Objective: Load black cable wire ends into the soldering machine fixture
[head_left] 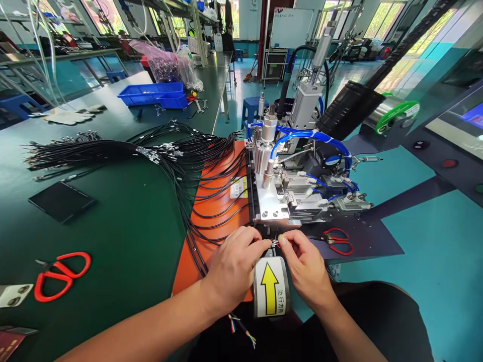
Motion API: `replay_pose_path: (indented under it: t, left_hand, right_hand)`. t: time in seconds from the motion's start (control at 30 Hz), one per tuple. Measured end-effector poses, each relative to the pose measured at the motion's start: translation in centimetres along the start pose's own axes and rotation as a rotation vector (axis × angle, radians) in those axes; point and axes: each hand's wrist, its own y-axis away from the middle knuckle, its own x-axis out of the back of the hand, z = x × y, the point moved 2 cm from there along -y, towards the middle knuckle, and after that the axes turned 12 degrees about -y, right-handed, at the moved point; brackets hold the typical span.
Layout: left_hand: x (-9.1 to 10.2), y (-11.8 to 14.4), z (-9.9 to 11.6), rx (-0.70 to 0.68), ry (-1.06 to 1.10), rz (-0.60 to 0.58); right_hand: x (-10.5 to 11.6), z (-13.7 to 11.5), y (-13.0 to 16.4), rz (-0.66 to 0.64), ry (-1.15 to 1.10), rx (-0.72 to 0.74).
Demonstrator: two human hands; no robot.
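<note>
My left hand [236,261] is closed, thumb and finger pinched at a cable end whose thin wires [275,243] show red and white at the fingertips. From the other side, my right hand [307,266] pinches the same wires. Both hands meet at the front of a metal machine [287,186], just above a roller with a yellow arrow label [270,289]. Most of the held cable is hidden by my left hand. Below that hand hang stripped cable ends with coloured wires [249,337].
A bundle of black cables [94,153] runs over the table and the orange plate [209,201]. Red-handled scissors [62,276] lie at left, red-handled snips [337,240] at right. Behind are a blue tray [153,95], a wire spool [396,113] and a dark flat box [61,201].
</note>
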Motion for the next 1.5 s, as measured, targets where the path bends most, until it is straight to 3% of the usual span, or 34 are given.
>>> replay_pose_path:
  t: [0.9, 1.5]
  left_hand:
    - [-0.36, -0.01, 0.01, 0.027, -0.022, -0.048]
    - [-0.36, 0.01, -0.03, 0.019, -0.036, -0.061]
  right_hand:
    - [-0.85, 0.66, 0.37, 0.138, 0.015, 0.011]
    - [-0.99, 0.52, 0.58, 0.153, 0.024, 0.013]
